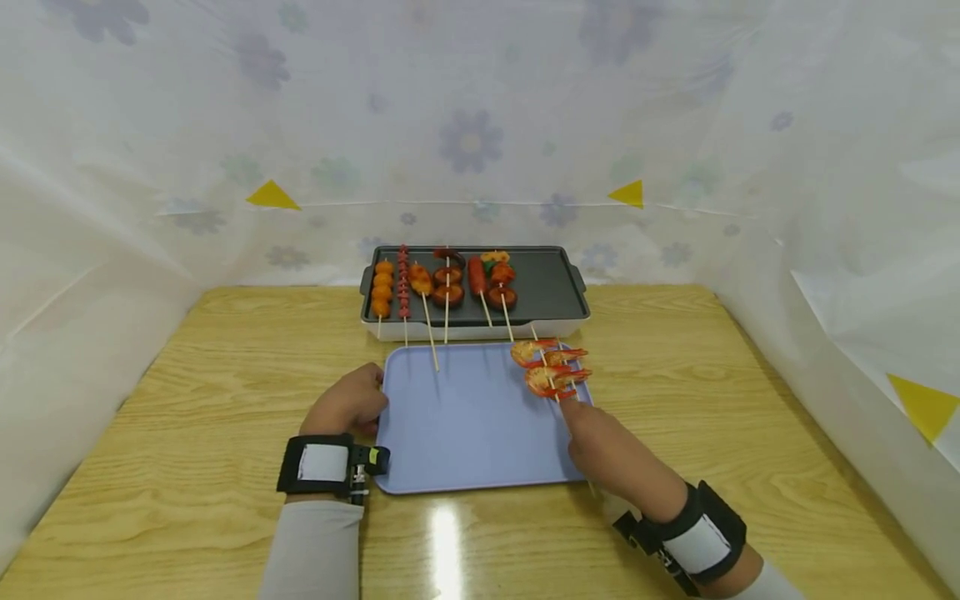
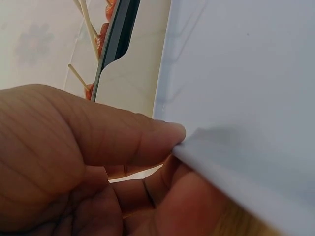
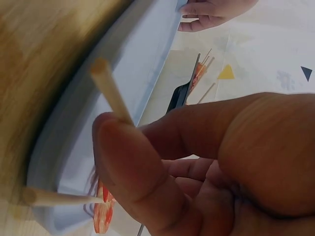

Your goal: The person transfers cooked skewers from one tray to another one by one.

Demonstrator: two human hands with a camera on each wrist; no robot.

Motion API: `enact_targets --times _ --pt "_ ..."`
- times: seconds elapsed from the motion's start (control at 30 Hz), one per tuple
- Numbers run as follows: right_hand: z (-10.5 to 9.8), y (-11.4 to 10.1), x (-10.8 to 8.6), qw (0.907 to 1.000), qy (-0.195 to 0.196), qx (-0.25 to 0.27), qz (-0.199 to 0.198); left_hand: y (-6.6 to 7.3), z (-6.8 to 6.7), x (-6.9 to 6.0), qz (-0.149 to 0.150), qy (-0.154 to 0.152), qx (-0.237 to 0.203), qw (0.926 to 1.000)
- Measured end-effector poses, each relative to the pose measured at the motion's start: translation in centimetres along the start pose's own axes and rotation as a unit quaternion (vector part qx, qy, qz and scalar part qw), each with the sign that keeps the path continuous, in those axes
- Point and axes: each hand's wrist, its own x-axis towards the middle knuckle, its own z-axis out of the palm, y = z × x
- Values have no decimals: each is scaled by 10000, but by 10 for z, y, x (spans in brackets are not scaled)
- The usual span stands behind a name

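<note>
Holding a shrimp skewer (image 1: 538, 382) above the right side of the tray (image 1: 465, 425).
The right grip (image 1: 609, 450) pinches its stick closely, the left grip (image 1: 348, 402) the tray's edge. Six skewers (image 1: 448, 295) already lie on the grill (image 1: 543, 283); the shrimp one not yet. Flowered sheeting (image 1: 420, 83) surrounds the wood-grained table (image 1: 187, 400).

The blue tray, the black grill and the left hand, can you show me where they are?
Blue tray (image 1: 472, 421): head view, on its bare middle.
Black grill (image 1: 546, 283): head view, on the bare right part of its plate.
Left hand (image 1: 348, 402): head view, on the back of the hand.
</note>
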Motion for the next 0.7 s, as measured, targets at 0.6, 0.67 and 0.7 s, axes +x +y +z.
enact_targets --times 0.6,0.67,0.7 --pt "9 -5 11 9999 -116 -2 126 -1 0 0 -67 -14 -59 10000" --pt "11 -5 12 9999 -74 -90 101 -1 -1 1 -66 -22 -85 9999" --pt "12 -5 13 9998 -61 -137 96 -1 -1 1 -65 -28 -103 9999"
